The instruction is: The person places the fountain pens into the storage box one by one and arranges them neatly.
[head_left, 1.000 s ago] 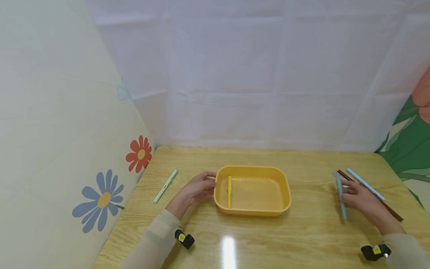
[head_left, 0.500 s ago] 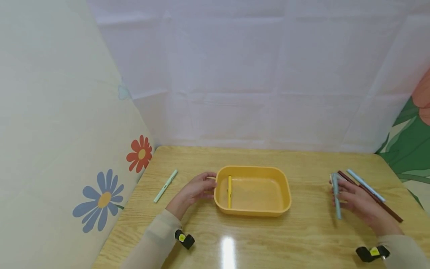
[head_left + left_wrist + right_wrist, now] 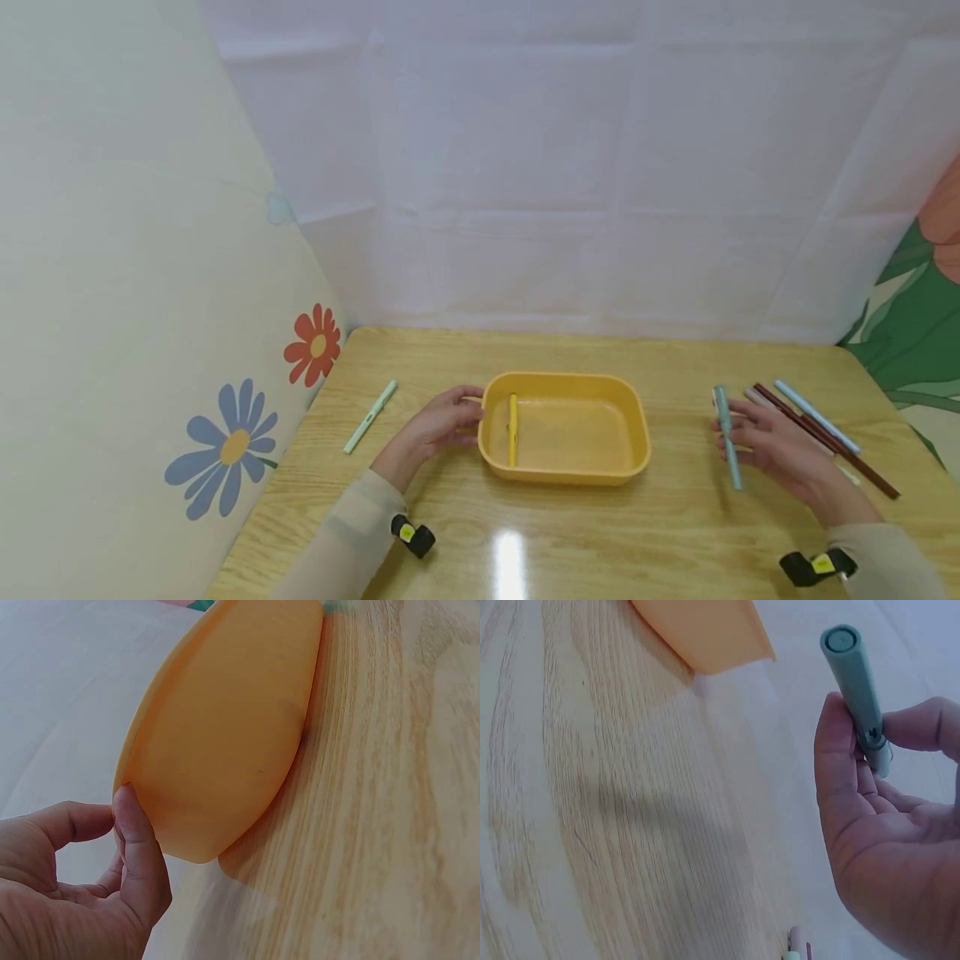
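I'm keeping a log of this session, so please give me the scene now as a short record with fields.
Surface: light wood-grain table
Left hand: holds the left end of a rounded yellow plastic bin
Right hand: pinches a slim blue-green plastic pen, raised above the table
Inside bin: slim yellow pen, near the left end
Left of bin: slim mint-green pen
Right of bin, on table: slim light-blue pen; slim dark brown pens, count unclear; slim pale pen, partly hidden

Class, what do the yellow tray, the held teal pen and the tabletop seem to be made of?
Yellow tray: probably plastic, satin; smooth walls, rounded corners.
Teal pen: plastic or coated metal, fairly matte; even colour, soft shading.
Tabletop: wood or wood-look laminate, glossy; grain lines, bright reflection.
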`<state>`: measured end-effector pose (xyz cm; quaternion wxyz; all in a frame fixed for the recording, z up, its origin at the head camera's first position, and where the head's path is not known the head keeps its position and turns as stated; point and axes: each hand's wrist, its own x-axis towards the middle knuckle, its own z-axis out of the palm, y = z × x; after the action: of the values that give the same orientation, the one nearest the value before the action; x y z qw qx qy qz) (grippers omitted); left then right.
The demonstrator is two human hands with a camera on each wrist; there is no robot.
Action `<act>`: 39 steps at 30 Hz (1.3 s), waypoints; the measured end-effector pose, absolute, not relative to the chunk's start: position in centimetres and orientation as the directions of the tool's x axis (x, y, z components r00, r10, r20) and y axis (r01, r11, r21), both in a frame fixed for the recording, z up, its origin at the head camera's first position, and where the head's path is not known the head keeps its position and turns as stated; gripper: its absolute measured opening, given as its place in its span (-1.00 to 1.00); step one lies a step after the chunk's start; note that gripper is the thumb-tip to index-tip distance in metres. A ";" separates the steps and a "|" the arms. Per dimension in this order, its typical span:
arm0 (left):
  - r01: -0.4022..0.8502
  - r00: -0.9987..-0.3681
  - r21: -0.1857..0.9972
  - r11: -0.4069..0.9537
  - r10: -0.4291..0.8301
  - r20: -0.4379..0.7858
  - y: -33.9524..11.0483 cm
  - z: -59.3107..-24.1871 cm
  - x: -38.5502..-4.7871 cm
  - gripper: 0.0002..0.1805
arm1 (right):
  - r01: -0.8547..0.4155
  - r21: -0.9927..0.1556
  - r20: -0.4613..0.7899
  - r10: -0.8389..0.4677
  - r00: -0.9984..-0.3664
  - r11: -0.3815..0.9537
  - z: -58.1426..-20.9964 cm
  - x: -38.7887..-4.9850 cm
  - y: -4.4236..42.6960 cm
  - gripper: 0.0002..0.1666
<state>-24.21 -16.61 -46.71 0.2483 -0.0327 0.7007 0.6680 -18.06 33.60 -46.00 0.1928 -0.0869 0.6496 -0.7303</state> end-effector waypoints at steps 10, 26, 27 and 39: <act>-0.364 -0.876 0.926 0.101 0.302 -0.377 -16.7 -46.7 -24.0 -0.45 | 0.184 -0.981 -0.196 -0.347 -0.917 0.070 -45.1 -18.1 31.4 -0.14; -0.373 -0.876 0.923 0.095 0.293 -0.384 -16.6 -46.6 -24.0 -0.46 | 0.149 -0.984 -0.175 -0.352 -0.920 0.099 -44.3 -18.8 28.0 -0.08; -0.372 -0.876 0.923 0.096 0.293 -0.383 -16.6 -46.6 -24.0 -0.45 | 0.145 -0.985 -0.170 -0.356 -0.919 0.096 -44.2 -18.8 27.9 -0.08; -0.374 -0.875 0.923 0.092 0.296 -0.384 -16.6 -46.7 -24.1 -0.47 | 0.166 -0.981 -0.191 -0.342 -0.920 0.103 -43.7 -19.5 25.7 -0.07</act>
<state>-24.06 -16.61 -46.73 0.2489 -0.0279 0.6957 0.6733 -19.46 25.71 -43.71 0.1904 -0.0615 0.7179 -0.6667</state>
